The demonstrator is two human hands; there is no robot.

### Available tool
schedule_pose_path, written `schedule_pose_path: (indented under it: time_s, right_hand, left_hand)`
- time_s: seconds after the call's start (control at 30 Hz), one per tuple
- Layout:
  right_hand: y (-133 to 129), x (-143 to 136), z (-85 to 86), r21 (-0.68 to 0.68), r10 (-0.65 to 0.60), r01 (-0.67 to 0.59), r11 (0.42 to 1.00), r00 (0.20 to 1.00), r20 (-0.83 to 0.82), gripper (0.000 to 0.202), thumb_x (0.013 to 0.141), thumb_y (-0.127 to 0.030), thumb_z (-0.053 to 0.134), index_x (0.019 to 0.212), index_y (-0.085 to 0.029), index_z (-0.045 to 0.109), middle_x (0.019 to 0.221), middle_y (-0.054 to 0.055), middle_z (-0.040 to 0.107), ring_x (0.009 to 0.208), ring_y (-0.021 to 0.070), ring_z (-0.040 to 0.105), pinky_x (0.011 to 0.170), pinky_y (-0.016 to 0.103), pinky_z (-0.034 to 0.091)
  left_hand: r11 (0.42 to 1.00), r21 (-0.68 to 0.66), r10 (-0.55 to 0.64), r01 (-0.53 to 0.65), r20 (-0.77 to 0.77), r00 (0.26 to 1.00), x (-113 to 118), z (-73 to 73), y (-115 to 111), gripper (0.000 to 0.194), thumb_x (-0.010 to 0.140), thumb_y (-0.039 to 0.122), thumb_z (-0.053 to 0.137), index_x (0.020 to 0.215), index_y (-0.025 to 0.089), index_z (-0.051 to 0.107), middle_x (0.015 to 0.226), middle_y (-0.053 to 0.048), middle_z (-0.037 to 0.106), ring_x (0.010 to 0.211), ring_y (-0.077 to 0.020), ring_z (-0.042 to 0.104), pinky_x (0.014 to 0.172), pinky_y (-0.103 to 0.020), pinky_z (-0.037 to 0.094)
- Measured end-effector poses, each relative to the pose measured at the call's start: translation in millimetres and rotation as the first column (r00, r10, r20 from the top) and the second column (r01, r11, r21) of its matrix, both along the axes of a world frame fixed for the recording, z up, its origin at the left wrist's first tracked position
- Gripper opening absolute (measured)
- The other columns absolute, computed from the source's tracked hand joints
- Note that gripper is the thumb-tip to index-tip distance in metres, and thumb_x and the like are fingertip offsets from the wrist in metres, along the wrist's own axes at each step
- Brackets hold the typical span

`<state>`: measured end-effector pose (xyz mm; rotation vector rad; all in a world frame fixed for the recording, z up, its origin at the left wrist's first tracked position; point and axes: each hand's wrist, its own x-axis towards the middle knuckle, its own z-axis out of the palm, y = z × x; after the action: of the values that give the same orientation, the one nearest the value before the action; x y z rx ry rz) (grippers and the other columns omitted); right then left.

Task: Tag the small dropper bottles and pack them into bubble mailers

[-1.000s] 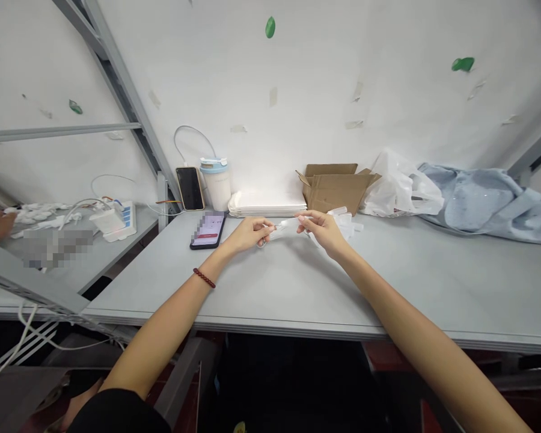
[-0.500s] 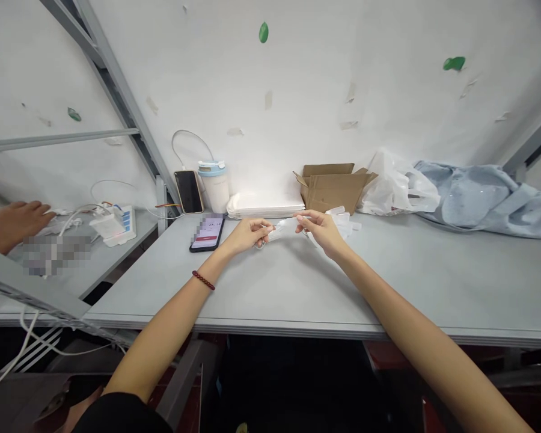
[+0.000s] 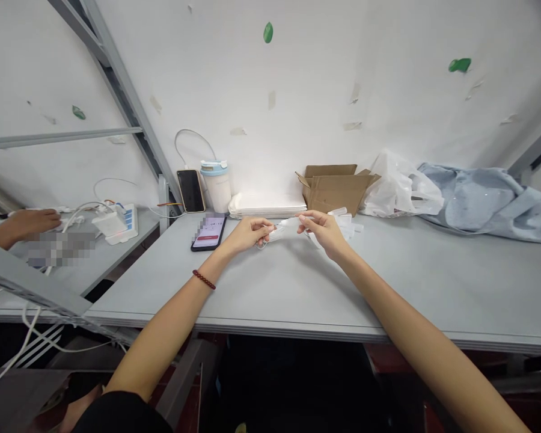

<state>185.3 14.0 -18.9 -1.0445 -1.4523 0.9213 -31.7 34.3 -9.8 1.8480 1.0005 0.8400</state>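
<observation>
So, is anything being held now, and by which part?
A thin white item, pinched near opposite ends by the left fingers and right fingers; its kind is unclear.

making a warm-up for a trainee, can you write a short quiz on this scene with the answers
1. True or false: the lit phone lies flat on the table.
2. What sits between the cup and the cardboard box? A) pale blue cloth B) flat white stack C) white plastic bag
3. Fill in: left hand and right hand hold the small white item in a ____ grip.

Key: 1 true; 2 B; 3 pinch
</observation>
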Motion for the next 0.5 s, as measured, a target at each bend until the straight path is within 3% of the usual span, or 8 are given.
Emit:
schedule_pose_path:
  time_s: [0.5]
  right_hand:
    - [-2.5, -1.6, 0.9, -0.006, -0.018, 0.018, 1.000, 1.000, 0.001, 0.038, 0.073, -0.050, 0.062, 0.092, -0.018, 0.066, 0.061, 0.001, 0.063, 0.066, 0.0157, 0.056, 0.063, 0.028, 0.038]
  left_hand:
    - [1.000, -0.015, -0.013, 0.014, 0.034, 0.999, 0.7, 2.8, -2.2, 0.035, 0.076, 0.045, 0.063, 0.087, 0.012, 0.066, 0.060, 0.001, 0.056, 0.046, -0.0056, 0.044, 0.045, -0.019, 0.036]
